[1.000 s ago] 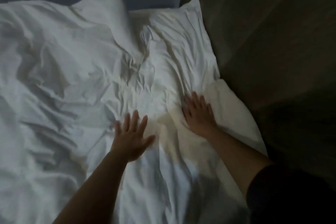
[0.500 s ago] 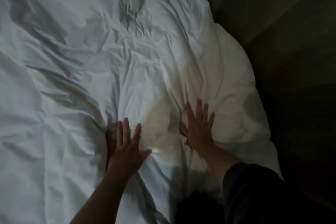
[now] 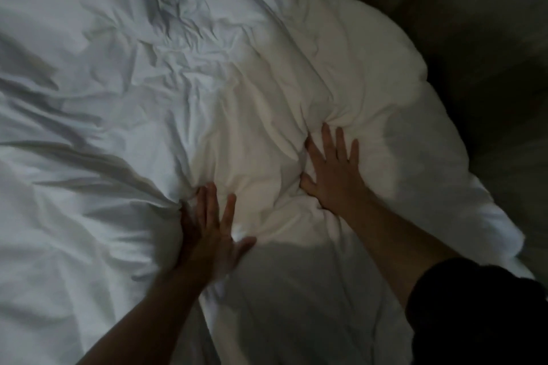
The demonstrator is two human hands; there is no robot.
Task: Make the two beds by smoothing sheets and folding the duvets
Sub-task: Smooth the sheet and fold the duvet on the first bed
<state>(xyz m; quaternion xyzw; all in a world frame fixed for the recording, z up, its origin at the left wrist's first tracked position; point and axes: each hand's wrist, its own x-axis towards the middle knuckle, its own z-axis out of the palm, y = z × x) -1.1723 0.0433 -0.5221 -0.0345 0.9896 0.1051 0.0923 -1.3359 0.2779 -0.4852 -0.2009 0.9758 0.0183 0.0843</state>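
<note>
Crumpled white duvet (image 3: 207, 83) covers the bed and fills most of the frame, its right edge slumping toward what looks like dark floor (image 3: 489, 38). A person's left hand (image 3: 210, 234) and right hand (image 3: 335, 175) are set apart, fingers spread flat, pressing the cloth near the bed's edge and gripping nothing (creases bunch ahead of both). Risk: pushing w/o tension may only shove wrinkles inward, or drag the overhang off the side. Any sheet beneath is hidden. Pillows, bed frame and 2nd bed are out of shot. Dim light and blur smear the left fingertips.
</note>
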